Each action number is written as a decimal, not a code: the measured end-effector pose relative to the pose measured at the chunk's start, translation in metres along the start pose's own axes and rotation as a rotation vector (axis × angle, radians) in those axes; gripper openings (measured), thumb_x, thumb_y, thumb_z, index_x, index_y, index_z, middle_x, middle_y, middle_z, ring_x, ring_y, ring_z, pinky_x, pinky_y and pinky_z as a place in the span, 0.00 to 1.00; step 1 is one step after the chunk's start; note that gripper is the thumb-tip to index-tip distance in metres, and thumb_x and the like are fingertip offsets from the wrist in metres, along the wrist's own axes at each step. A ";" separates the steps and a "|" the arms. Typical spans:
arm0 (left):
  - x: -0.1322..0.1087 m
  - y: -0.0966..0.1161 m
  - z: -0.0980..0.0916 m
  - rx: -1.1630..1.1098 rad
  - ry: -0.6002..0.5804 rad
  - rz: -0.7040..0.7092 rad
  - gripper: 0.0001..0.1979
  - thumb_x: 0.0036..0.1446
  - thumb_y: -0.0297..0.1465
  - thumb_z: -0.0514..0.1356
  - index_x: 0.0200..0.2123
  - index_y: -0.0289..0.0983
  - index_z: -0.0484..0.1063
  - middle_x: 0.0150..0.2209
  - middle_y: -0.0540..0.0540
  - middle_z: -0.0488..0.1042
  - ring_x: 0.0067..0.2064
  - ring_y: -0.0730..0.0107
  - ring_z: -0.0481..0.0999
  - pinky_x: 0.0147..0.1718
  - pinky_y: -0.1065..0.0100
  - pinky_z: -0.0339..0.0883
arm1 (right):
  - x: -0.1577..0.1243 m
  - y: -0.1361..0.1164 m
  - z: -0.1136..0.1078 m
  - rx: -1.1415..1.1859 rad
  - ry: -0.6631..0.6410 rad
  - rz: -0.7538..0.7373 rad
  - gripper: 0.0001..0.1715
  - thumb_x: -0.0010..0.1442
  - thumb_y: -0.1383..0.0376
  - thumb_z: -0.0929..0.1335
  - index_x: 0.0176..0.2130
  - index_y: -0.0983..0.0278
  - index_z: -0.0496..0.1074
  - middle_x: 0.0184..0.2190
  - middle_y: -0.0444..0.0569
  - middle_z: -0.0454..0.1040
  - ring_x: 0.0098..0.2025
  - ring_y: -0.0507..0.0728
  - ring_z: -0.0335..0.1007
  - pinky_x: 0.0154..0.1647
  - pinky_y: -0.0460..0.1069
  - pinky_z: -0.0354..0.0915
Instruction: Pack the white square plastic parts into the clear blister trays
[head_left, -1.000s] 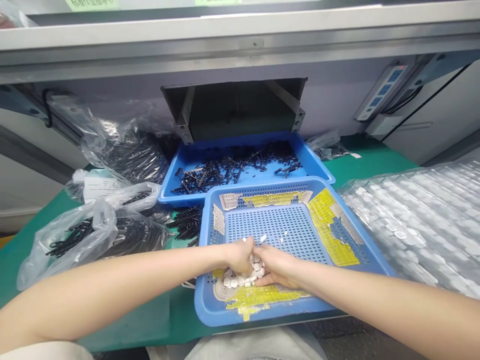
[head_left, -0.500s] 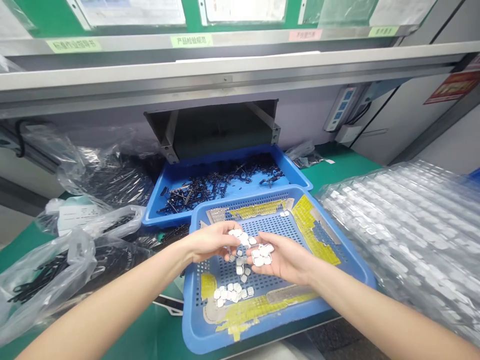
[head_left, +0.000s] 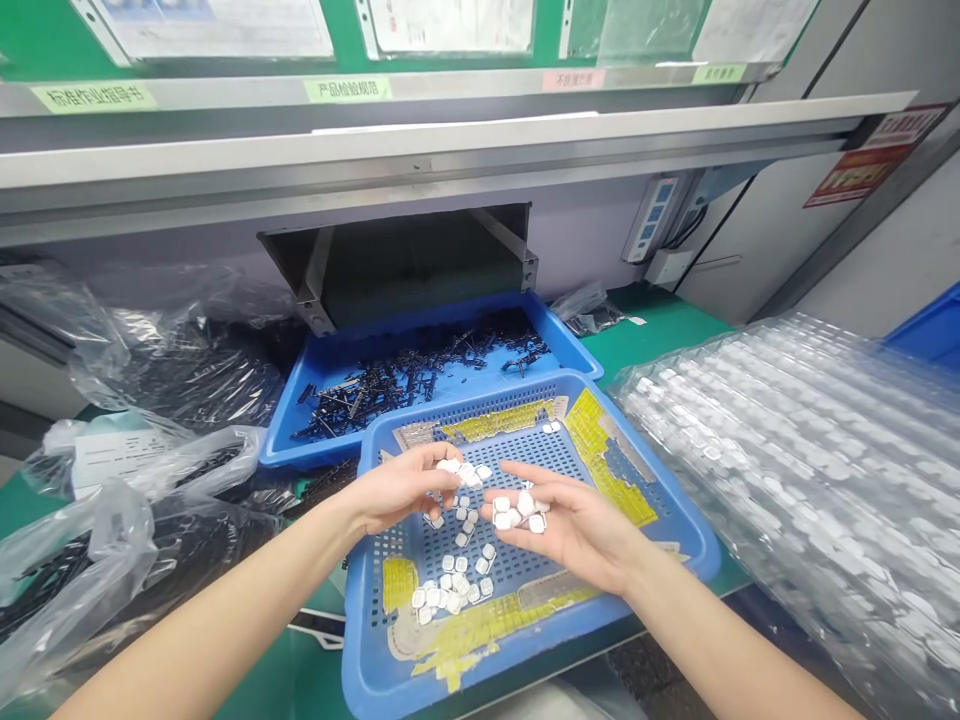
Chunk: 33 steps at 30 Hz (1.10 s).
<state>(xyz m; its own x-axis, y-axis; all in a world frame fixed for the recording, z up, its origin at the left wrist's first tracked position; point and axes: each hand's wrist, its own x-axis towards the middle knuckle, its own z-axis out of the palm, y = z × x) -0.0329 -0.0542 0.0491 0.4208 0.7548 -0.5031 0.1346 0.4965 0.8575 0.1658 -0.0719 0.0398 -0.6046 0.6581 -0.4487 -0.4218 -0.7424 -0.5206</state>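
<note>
Small white rounded-square plastic pieces (head_left: pixel 466 472) are gripped between the thumb and curled fingers of my left hand (head_left: pixel 397 490). My right hand (head_left: pixel 585 525) is turned palm up with its fingers partly curled, cradling a small heap of the same white pieces (head_left: pixel 521 512). Both hands hover over a blue perforated basket (head_left: pixel 358 660), slightly apart from each other. Inside it, more white pieces (head_left: pixel 450 592) lie in a loose cluster near the front left, and others are scattered below my left hand. A couple rest at the far edge.
Behind the basket stands a blue tray (head_left: pixel 480 380) of black plastic parts (head_left: pixel 375 395). Clear bags of black parts (head_left: pixel 195 540) crowd the left. Stacked transparent blister trays (head_left: pixel 795 480) holding white pieces fill the right. A metal shelf rail (head_left: pixel 420 165) crosses above.
More white pieces lie loose in the basket below my hands. My hands have drawn slightly apart, and my right palm has opened a little. The view has shifted to the right.
</note>
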 end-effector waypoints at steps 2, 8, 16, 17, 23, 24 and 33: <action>0.002 -0.001 0.002 0.006 -0.006 0.004 0.10 0.42 0.30 0.57 0.28 0.36 0.58 0.20 0.56 0.60 0.22 0.80 0.62 0.19 0.76 0.54 | 0.001 0.001 -0.002 0.019 0.022 -0.016 0.27 0.48 0.75 0.58 0.50 0.70 0.54 0.36 0.57 0.68 0.37 0.55 0.68 0.46 0.56 0.58; 0.007 -0.001 0.011 0.016 -0.012 -0.004 0.11 0.41 0.31 0.58 0.28 0.36 0.58 0.19 0.55 0.61 0.22 0.79 0.62 0.19 0.76 0.54 | 0.001 0.004 -0.005 0.090 0.045 -0.040 0.23 0.49 0.72 0.59 0.47 0.70 0.57 0.36 0.55 0.68 0.37 0.54 0.67 0.47 0.55 0.57; 0.011 -0.006 0.011 -0.037 -0.030 0.026 0.10 0.43 0.30 0.58 0.29 0.36 0.58 0.19 0.55 0.61 0.22 0.79 0.62 0.19 0.76 0.55 | 0.000 0.004 -0.007 0.089 0.067 -0.075 0.22 0.49 0.73 0.60 0.46 0.68 0.60 0.46 0.57 0.62 0.40 0.56 0.67 0.48 0.56 0.57; 0.011 -0.007 0.011 -0.049 -0.033 0.029 0.10 0.43 0.30 0.58 0.29 0.36 0.59 0.19 0.55 0.61 0.22 0.79 0.62 0.19 0.77 0.54 | 0.000 0.004 -0.007 0.097 0.069 -0.080 0.22 0.49 0.73 0.60 0.46 0.68 0.60 0.46 0.57 0.62 0.40 0.56 0.67 0.49 0.56 0.57; 0.015 -0.012 0.010 -0.084 -0.041 0.045 0.09 0.43 0.30 0.58 0.28 0.35 0.60 0.19 0.55 0.61 0.21 0.81 0.61 0.18 0.77 0.54 | 0.001 0.005 -0.009 0.116 0.084 -0.087 0.23 0.50 0.73 0.60 0.47 0.69 0.58 0.38 0.57 0.68 0.40 0.57 0.67 0.48 0.55 0.57; 0.016 -0.012 0.010 -0.088 -0.041 0.046 0.09 0.43 0.30 0.58 0.28 0.35 0.60 0.19 0.55 0.61 0.21 0.81 0.61 0.18 0.77 0.54 | 0.001 0.005 -0.009 0.117 0.088 -0.088 0.22 0.50 0.73 0.60 0.47 0.69 0.58 0.38 0.56 0.68 0.40 0.57 0.67 0.48 0.56 0.57; 0.015 -0.012 0.009 -0.083 -0.048 0.052 0.08 0.44 0.30 0.58 0.28 0.35 0.60 0.18 0.54 0.61 0.21 0.80 0.61 0.18 0.78 0.53 | -0.001 0.006 -0.009 0.131 0.046 -0.114 0.19 0.48 0.79 0.60 0.41 0.70 0.64 0.42 0.56 0.66 0.50 0.57 0.58 0.49 0.56 0.56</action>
<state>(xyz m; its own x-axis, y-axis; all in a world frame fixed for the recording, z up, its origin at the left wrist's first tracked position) -0.0202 -0.0525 0.0323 0.4683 0.7601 -0.4506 0.0375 0.4924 0.8696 0.1703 -0.0760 0.0304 -0.5172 0.7420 -0.4265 -0.5721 -0.6704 -0.4726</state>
